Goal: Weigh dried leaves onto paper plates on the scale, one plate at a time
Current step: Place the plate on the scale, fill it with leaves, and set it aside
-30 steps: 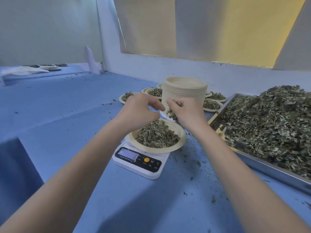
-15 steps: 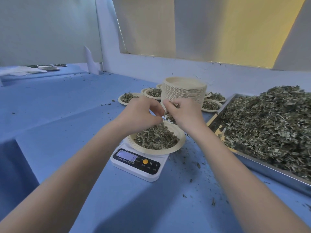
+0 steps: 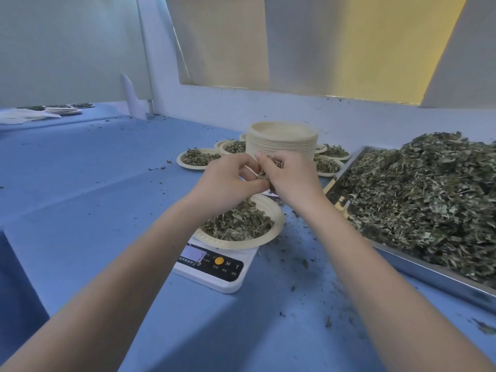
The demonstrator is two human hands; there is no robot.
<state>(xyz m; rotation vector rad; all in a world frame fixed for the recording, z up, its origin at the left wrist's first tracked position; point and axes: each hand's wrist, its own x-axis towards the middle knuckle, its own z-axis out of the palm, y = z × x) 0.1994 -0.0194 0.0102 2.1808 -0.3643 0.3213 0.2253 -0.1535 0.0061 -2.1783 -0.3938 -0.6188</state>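
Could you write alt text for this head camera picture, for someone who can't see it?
Seen from above, a person's left hand and right hand pinch a tuft of dried leaves above a leaf-filled paper plate on a white kitchen scale. Behind stand a stack of empty plates and several filled ones; a metal tray heaped with leaves lies right, on blue cloth.

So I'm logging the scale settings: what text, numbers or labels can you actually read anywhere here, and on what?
"M": on the scale's black panel, right of the orange button.
"T": same panel, further right.
Small print under the buttons and under the display: too small to read.
Display reading: blurred and partly covered by leaf bits, unreadable.
Nothing else carries text.
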